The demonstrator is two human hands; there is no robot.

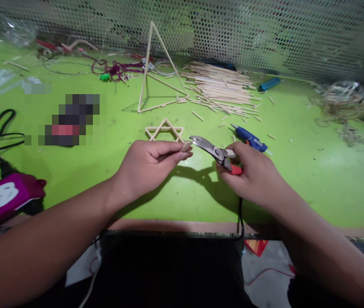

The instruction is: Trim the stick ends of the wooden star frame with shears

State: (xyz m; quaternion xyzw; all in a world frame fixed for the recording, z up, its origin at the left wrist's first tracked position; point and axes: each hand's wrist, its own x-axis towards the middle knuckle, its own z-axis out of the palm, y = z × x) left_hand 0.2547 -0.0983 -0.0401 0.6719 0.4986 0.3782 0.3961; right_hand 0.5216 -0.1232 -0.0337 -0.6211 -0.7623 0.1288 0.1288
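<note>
Stick (186, 146) pinched by left hand (150, 164), pointing right, cutters (209, 149) gripped by right hand (255, 175)

short pale stick (186, 146), tip beside steel cutters (212, 150) w/ red grip

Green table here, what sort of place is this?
Probably a craft workbench: a pile of thin wooden sticks, a blue glue gun, a stick pyramid frame, and the right hand holds cutting pliers to a short stick in the left hand.
</note>
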